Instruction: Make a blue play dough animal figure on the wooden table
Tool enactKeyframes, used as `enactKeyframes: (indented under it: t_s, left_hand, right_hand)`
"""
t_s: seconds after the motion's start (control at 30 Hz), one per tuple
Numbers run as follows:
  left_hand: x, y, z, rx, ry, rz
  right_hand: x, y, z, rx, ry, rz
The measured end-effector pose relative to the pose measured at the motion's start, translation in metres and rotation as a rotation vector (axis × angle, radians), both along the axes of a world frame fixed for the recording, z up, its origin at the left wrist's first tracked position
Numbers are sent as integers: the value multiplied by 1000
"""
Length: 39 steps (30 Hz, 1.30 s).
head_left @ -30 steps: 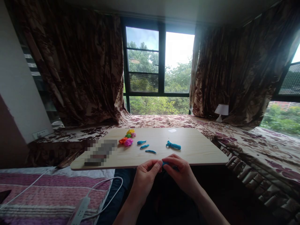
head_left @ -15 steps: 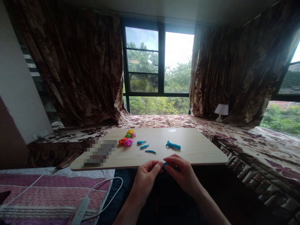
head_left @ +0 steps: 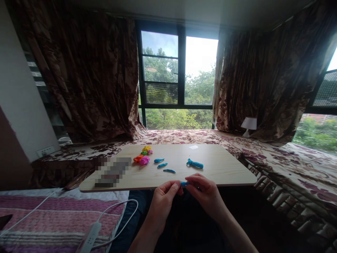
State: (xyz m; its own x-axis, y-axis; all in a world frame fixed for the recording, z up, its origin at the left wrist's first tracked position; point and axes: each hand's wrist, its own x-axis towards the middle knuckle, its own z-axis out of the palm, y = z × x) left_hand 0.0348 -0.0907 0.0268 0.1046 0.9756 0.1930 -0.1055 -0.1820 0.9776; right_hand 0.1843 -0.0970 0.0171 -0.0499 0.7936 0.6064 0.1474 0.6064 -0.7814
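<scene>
A small piece of blue modelling clay (head_left: 184, 183) is pinched between my two hands at the near edge of the table. My left hand (head_left: 166, 195) grips its left end between thumb and fingers. The thumb and fingers of my right hand (head_left: 204, 189) close on the other end, hiding part of it. Beyond my hands lies a thicker blue clay roll (head_left: 196, 164) with a frilled left end. To its left rest three slim blue clay pieces, one teardrop-shaped (head_left: 158, 160), one tapered (head_left: 162, 165) and one thin strip (head_left: 169, 171).
Yellow clay (head_left: 146, 148), orange clay (head_left: 137, 159), magenta clay (head_left: 144, 160) and green clay (head_left: 143, 153) sit bunched on the pale wooden table (head_left: 226, 172). A blurred-out object (head_left: 113, 172) is at its left. A power strip (head_left: 89, 237) with a white cable lies on the bed.
My fingers have shifted slightly around the blue clay, and a bit more of it shows between them. The pieces on the table stay where they were.
</scene>
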Motion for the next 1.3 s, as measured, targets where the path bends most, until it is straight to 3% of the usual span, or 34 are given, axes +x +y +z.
enactKeyframes:
  t_s: [0.13, 0.33, 0.63, 0.87, 1.03, 1.3]
  left_hand:
    - [-1, 1, -1, -61, -93, -51]
    - [-3, 0, 4, -73, -93, -98]
    - [-1, -1, -2, -90, -109, -144]
    - [1, -3, 2, -112, -118, -93]
    - [0, -1, -4, -103, -119, -49]
    - [-3, 4, -7, -126, -196, -161]
  right_hand:
    - [0, 1, 1, -26, 71, -5]
    - [1, 0, 10, 67, -27, -2]
    - [1, 1, 8, 10, -31, 30]
    - [0, 2, 11, 92, -72, -77]
    - [-4, 5, 8, 155, -108, -130]
    - [-9, 6, 12, 158, -66, -157]
